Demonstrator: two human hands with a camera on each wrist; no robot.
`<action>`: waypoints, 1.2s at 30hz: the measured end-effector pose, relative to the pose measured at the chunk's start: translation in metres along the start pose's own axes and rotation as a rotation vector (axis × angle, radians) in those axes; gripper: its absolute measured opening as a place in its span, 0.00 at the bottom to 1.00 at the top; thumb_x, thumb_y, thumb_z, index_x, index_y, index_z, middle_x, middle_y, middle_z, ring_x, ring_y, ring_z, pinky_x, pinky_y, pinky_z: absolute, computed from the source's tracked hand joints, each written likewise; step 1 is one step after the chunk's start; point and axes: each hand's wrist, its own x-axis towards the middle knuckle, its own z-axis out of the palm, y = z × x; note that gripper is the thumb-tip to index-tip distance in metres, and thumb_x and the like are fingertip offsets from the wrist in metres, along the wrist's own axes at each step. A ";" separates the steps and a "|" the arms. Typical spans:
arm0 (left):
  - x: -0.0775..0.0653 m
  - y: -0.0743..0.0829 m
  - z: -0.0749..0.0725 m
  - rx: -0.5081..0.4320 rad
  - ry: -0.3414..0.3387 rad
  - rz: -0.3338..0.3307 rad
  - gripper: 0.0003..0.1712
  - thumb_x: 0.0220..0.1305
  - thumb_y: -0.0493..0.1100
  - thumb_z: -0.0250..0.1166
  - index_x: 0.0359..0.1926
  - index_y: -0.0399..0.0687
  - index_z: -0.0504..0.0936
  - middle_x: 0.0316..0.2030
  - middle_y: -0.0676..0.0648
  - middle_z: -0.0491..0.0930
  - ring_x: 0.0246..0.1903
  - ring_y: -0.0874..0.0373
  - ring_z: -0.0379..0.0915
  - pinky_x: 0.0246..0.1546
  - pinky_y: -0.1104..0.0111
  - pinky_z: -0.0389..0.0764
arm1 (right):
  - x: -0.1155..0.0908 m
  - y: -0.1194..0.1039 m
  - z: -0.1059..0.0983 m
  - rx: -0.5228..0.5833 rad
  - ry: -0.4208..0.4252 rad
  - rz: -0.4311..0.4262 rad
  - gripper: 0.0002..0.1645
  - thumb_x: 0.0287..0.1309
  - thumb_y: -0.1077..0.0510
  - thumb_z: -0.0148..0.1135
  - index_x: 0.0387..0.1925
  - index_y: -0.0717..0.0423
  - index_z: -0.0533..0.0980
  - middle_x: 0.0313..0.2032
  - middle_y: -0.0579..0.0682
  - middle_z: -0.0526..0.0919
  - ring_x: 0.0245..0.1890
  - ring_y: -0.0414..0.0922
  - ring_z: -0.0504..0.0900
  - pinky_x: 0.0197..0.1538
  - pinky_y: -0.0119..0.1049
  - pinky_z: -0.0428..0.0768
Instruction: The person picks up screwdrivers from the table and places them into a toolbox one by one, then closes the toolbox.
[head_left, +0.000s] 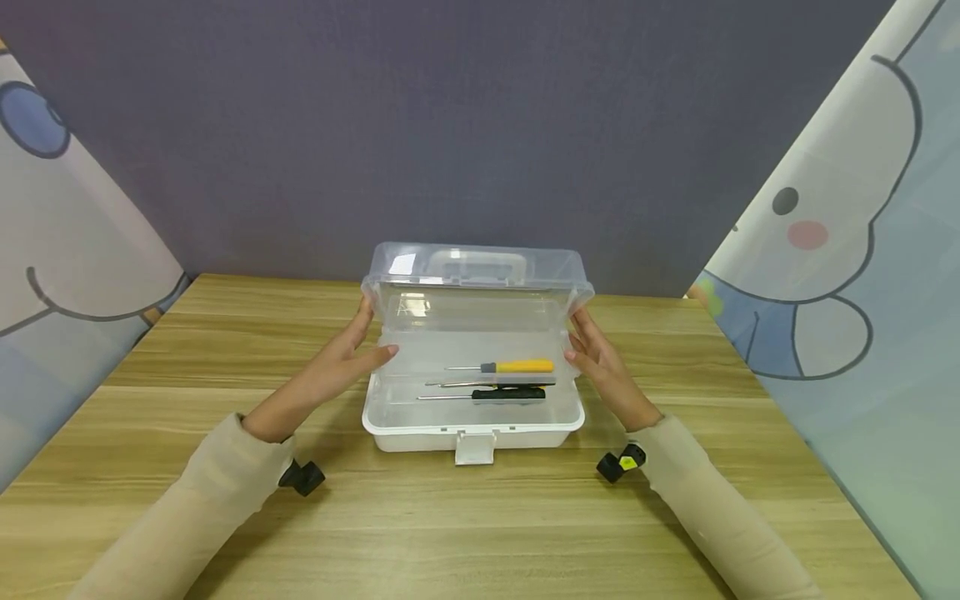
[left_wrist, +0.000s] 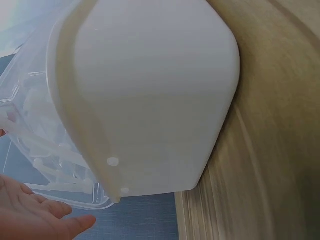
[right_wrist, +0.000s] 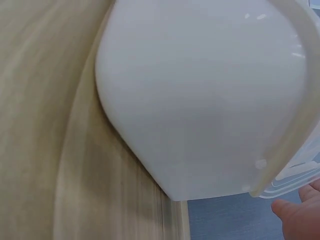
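Note:
A white toolbox (head_left: 474, 439) with its clear lid (head_left: 480, 265) raised stands on the table. Inside, a translucent tray (head_left: 435, 354) slopes at the back. A yellow-handled screwdriver (head_left: 523, 366) lies farthest back, with a black-handled screwdriver (head_left: 510, 394) and another slim dark one (head_left: 457, 384) in front. My left hand (head_left: 341, 358) is at the left side, thumb tip by the tray's edge and fingers up along the lid's side. On the opposite side, my right hand (head_left: 603, 371) has its thumb by the tray and fingers up at the lid. Both hands' fingers look extended in the wrist views.
The box's front latch (head_left: 475, 448) hangs down. Wood-grain table (head_left: 450, 533) surrounds the box, and a dark grey panel (head_left: 480, 125) rises behind it. Cartoon-printed sheets (head_left: 825, 208) flank both sides. Black wrist devices (head_left: 302, 478) sit below both sleeves.

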 end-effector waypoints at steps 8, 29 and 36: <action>-0.004 -0.001 0.002 0.041 -0.012 -0.048 0.52 0.68 0.49 0.57 0.71 0.63 0.24 0.72 0.51 0.23 0.71 0.53 0.21 0.67 0.43 0.39 | -0.004 -0.002 0.000 -0.007 -0.003 0.019 0.43 0.67 0.64 0.47 0.74 0.50 0.36 0.74 0.48 0.34 0.73 0.52 0.40 0.71 0.43 0.46; -0.025 -0.003 0.000 0.187 -0.101 -0.124 0.52 0.68 0.54 0.56 0.73 0.51 0.26 0.73 0.43 0.25 0.71 0.38 0.27 0.64 0.39 0.43 | -0.019 0.001 0.003 -0.070 0.021 0.122 0.42 0.69 0.60 0.47 0.73 0.58 0.36 0.74 0.55 0.35 0.72 0.59 0.44 0.67 0.50 0.53; -0.028 -0.004 0.000 0.200 -0.120 -0.071 0.50 0.68 0.50 0.57 0.73 0.53 0.28 0.73 0.42 0.25 0.71 0.41 0.23 0.64 0.38 0.40 | -0.024 0.001 0.004 -0.093 0.041 0.164 0.41 0.69 0.59 0.47 0.73 0.62 0.37 0.73 0.58 0.37 0.71 0.61 0.45 0.68 0.54 0.50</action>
